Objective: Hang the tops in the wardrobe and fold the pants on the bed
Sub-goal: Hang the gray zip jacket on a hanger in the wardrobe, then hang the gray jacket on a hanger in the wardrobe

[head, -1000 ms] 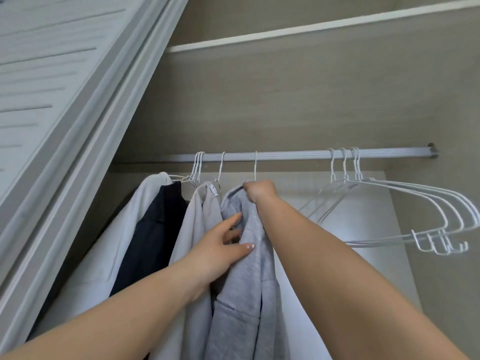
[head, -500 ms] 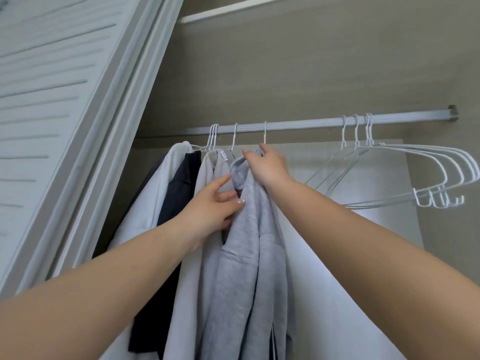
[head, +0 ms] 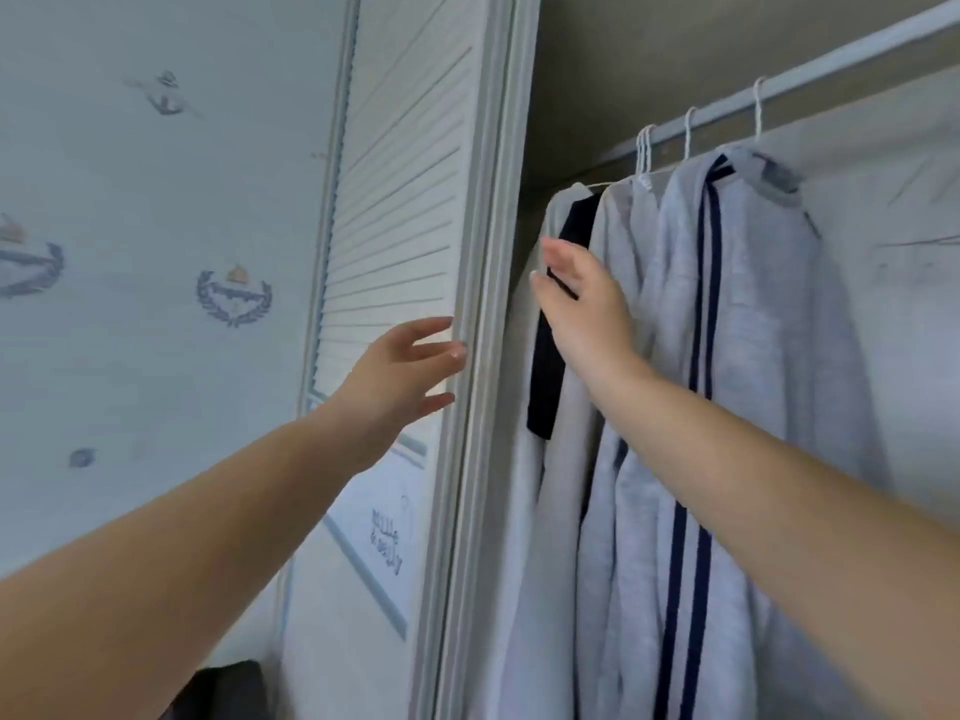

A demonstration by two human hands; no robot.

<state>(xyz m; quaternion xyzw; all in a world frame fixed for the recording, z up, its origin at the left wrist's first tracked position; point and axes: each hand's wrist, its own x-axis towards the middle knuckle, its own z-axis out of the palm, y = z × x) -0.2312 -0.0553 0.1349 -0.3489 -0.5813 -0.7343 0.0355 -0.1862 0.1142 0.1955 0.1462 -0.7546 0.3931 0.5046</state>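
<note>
The louvred wardrobe door [head: 415,210] is standing at 10 o'clock, and the tops are hanging from the rail [head: 810,80] at 2 o'clock: a white top [head: 558,491], a dark top [head: 545,376], a pale grey top [head: 618,241] and a grey top with navy stripes [head: 758,314]. The left hand [head: 400,379] is reaching with relaxed, spread fingers, its fingertips touching the door's edge. The right hand [head: 582,298] is lying flat-fingered against the dark top, gripping nothing, the striped top hanging at its 3 o'clock.

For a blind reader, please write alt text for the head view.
A person's open left hand touches the white louvred wardrobe door; the open right hand reaches toward grey and navy tops hanging on the metal rail.
</note>
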